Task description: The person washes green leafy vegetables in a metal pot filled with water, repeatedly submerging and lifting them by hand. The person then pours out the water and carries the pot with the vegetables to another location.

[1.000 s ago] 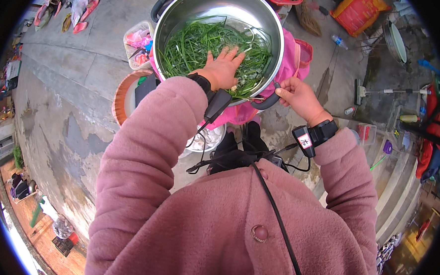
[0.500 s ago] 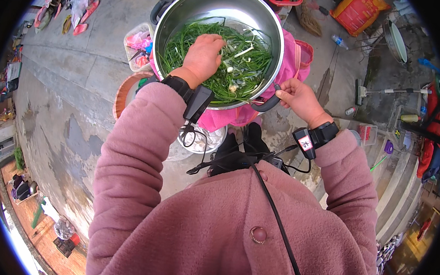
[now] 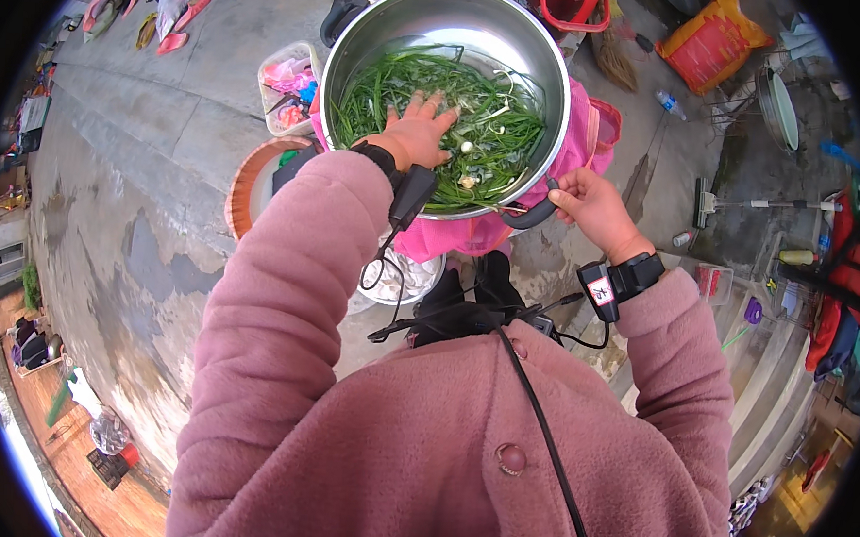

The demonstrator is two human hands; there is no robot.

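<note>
Many slender green stalks point(image 3: 503, 165), probably limp, slippery, best scooped, lie in a round silver metal pot point(image 3: 433, 18); the left hand point(image 3: 417, 136) spreads fingers on them, the right hand point(image 3: 594, 209) pinching its curved black handle point(image 3: 534, 215).

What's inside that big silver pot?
The pot holds long green leaves with white ends, and the left hand is on top. What's under the leaves and hand is covered.

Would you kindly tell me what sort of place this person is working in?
It looks like a household yard, probably outdoors: weathered concrete ground, pink slippers lying on it, and a straw broom near the steel pot of greens.
</note>
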